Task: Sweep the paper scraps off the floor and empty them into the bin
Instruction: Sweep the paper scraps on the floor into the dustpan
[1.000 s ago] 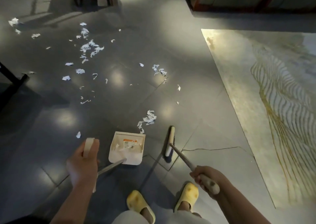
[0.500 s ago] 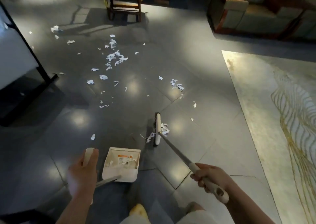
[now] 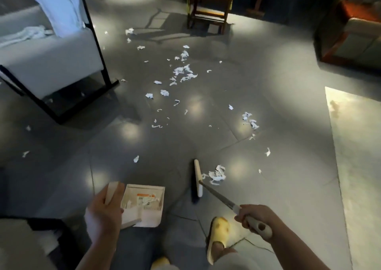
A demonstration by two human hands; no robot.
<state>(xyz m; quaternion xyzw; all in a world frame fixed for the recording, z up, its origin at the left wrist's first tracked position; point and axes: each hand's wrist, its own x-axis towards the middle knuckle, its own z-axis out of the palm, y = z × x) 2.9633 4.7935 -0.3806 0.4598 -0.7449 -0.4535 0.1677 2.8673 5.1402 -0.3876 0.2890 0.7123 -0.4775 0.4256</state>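
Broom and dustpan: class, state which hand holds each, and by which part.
The right hand grips the broom at its handle's pale end grip. The left hand grips the dustpan by its upright handle's top.

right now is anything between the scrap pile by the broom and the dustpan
Only the broom head itself: the scrap pile lies on its right, the dustpan on its left. The floor between head and pan shows nothing else.
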